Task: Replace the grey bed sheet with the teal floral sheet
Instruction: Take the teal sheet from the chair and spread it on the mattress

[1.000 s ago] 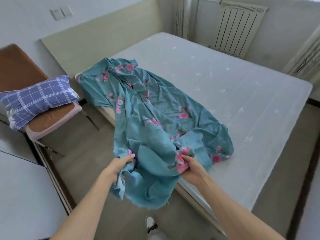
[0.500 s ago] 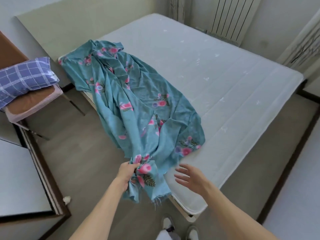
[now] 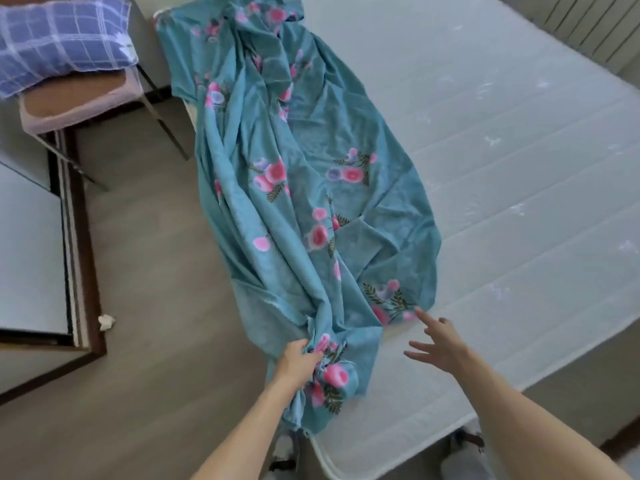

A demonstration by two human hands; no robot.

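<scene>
Soft daylight, slight blur, wide-angle warp

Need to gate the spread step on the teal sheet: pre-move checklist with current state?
1. Left hand has a grip on the bunched near end of the teal floral cotton sheet: ok.
2. Right hand gripping a sheet edge: not ok, fingers spread, holding nothing.
3. White quilted mattress bare of grey sheet: ok.
4. Sheet spread flat: not ok, crumpled along the left side.
5. Sheet corners located: cannot tell.
6. Blue checked pillow off the bed, on the chair: ok.
</scene>
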